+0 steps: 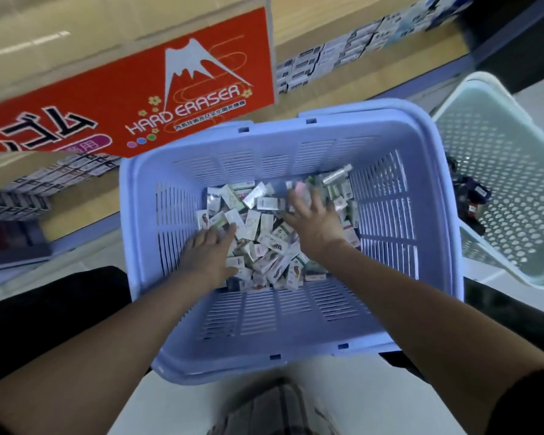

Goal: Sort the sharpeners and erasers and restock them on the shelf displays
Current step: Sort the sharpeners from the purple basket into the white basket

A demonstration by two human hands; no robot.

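Note:
A lavender plastic basket (296, 334) sits in front of me on the floor, holding a heap of several small boxed erasers and sharpeners (264, 227). My left hand (209, 254) lies flat on the left side of the heap, fingers straight. My right hand (313, 219) reaches into the far right of the heap with fingers spread among the packets; its fingertips are blurred. I cannot see a packet gripped in either hand.
A pale green basket (515, 171) with dark items inside stands to the right. A red "HARD ERASER" display box (132, 98) sits on the wooden shelf, with rows of small boxed stock (336, 58) along the shelf edge. My knees flank the lavender basket.

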